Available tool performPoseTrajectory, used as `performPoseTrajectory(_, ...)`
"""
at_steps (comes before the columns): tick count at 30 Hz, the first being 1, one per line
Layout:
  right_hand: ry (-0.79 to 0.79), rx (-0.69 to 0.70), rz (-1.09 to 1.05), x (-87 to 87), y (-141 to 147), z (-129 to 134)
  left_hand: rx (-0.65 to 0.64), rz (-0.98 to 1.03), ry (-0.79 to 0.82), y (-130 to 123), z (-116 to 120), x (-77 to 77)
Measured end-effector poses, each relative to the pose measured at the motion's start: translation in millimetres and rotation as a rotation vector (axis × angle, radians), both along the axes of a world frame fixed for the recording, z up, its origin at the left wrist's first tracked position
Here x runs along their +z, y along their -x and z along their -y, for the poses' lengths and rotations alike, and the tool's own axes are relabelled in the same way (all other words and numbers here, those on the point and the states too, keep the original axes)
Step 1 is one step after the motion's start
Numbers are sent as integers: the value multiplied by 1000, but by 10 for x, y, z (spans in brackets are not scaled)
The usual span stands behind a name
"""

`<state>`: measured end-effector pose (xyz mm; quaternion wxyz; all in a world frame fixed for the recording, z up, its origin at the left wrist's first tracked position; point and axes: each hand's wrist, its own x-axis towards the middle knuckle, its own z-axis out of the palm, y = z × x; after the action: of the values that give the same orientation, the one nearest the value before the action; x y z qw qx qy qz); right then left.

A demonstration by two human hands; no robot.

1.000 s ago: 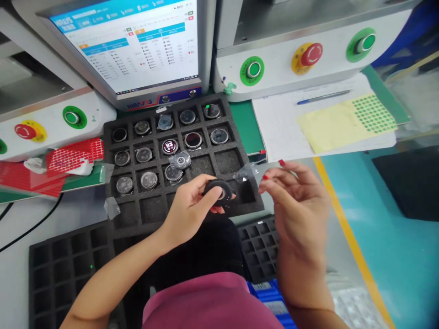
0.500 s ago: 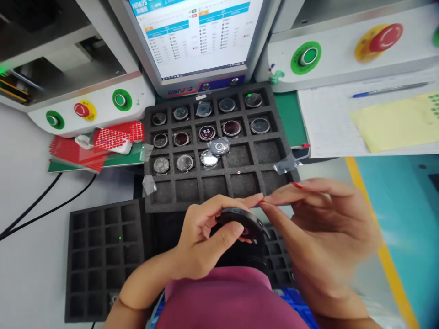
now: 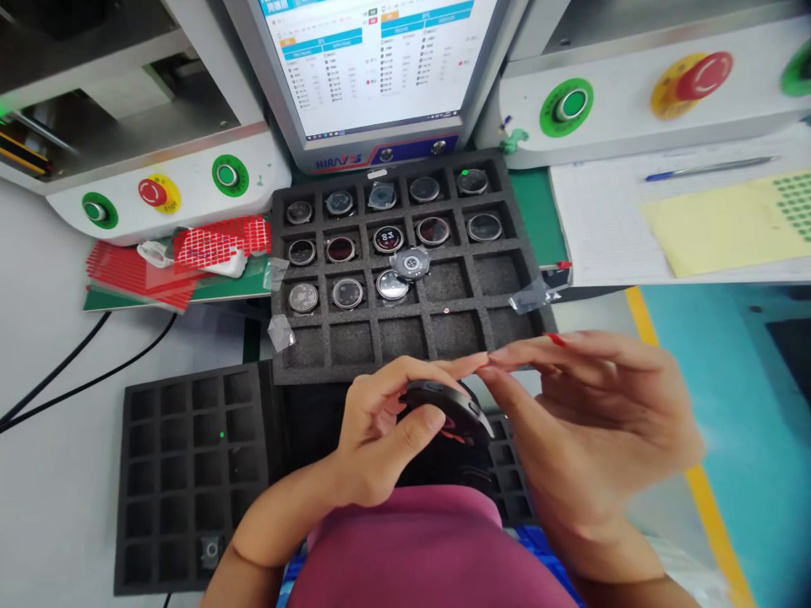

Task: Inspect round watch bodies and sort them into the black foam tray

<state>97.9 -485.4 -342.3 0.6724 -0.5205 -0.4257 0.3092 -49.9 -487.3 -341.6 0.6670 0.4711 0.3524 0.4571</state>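
The left hand [image 3: 380, 443] grips a dark round watch case [image 3: 461, 414], its thumb pressed on the near face and its other fingers curled around the far side. The case is tilted, its rim turned upward, and sticks out from the left hand toward the right hand [image 3: 589, 414]. It lies just below the point where the left index fingertip meets the right thumb and forefinger, and beside the right thumb. The right hand has these two fingertips brought together, its other fingers loosely bent; whether anything is pinched there I cannot tell. Beyond both hands is a foam tray [image 3: 317, 372] with round watches in its two far rows and part of the third; one watch with a lit display [image 3: 388, 239] sits in the second row. A back-up watch [image 3: 411, 263] lies across the dividers, overlapping a bright-faced watch [image 3: 393, 285]. Clear film [image 3: 534, 296] clings to the tray's right side. A second foam tray [image 3: 196, 377] lies to the left of the left hand, with a small part [image 3: 211, 551] in a near compartment. The monitor [image 3: 386, 67] stands behind the first tray.
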Motion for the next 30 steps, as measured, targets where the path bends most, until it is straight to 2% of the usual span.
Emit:
performPoseTrajectory(4, 37, -8, -9, -6, 19, -4, 24, -26, -38, -36, 5, 3)
performPoseTrajectory(6, 43, -8, -13, -32, 13, -8, 113, -35, -86, -84, -6, 0)
performPoseTrajectory(9, -41, -48, -53, -82, -25, 7, 309, -86, -74, -164, -23, -43)
performPoseTrajectory(12, -33, -6, -135, -93, -48, 53, 404, -190, -46, -223, -15, -97)
performPoseTrajectory(17, 104, 163, -322, -16, 43, 87, 382, -328, -196, -282, 60, -95)
performPoseTrajectory(21, 60, 196, -387, 28, 84, 50, 345, -312, -332, -288, 94, -52)
performPoseTrajectory(24, 84, 216, -410, 42, 71, 42, 305, -275, -377, -266, 90, -35)
performPoseTrajectory(30, 108, 234, -424, 38, 80, 72, 314, -338, -415, -244, 67, -29)
